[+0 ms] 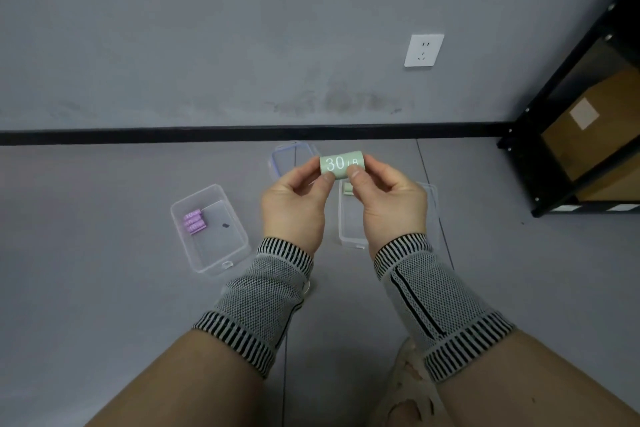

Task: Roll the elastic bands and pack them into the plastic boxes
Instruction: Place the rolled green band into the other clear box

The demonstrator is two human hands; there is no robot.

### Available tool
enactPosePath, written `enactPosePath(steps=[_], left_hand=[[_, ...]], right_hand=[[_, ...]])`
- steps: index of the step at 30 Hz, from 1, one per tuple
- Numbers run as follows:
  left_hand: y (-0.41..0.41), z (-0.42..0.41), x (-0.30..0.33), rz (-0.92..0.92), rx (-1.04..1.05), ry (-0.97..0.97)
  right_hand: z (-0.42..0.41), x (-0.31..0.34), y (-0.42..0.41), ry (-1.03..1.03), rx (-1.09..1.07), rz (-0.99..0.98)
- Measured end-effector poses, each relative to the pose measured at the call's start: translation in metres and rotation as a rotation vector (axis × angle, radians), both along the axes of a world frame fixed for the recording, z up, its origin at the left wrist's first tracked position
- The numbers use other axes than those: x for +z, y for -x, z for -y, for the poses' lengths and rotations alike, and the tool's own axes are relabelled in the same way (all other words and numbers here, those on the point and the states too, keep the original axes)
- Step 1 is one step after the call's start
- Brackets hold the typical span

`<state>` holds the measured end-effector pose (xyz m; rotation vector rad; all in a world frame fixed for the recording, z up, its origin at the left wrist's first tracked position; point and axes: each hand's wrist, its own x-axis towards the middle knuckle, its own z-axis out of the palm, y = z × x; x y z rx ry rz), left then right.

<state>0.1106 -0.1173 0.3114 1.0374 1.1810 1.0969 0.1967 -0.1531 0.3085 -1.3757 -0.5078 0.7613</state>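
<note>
A rolled green elastic band (340,164) marked "30 LB" is held up above the floor. My left hand (294,206) pinches its left end and my right hand (389,206) pinches its right end. On the floor at left stands a clear plastic box (239,246) holding three rolled purple bands (194,222). A second clear box (349,236) lies under my right hand, with a green roll (347,189) partly seen in its far end. Both wrists wear grey knit sleeves.
A clear lid with a bluish rim (281,158) lies on the floor behind my hands near the black skirting. A black metal shelf (554,163) with cardboard boxes stands at the right. A white wall socket (424,50) is on the grey wall.
</note>
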Motion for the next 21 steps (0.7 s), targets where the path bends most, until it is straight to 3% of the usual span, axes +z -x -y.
enactPosePath(steps=[10, 15, 21], left_hand=[[-0.04, -0.055, -0.031, -0.06, -0.121, 0.079], [-0.057, -0.091, -0.113, -0.195, -0.191, 0.082], [-0.075, -0.141, -0.234, -0.454, -0.375, -0.023]], right_hand=[[-0.045, -0.03, -0.057, 0.157, 0.034, 0.001], [-0.076, -0.111, -0.08, 0.267, 0.022, 0.021], [-0.116, -0.224, -0.105, 0.388, -0.074, -0.168]])
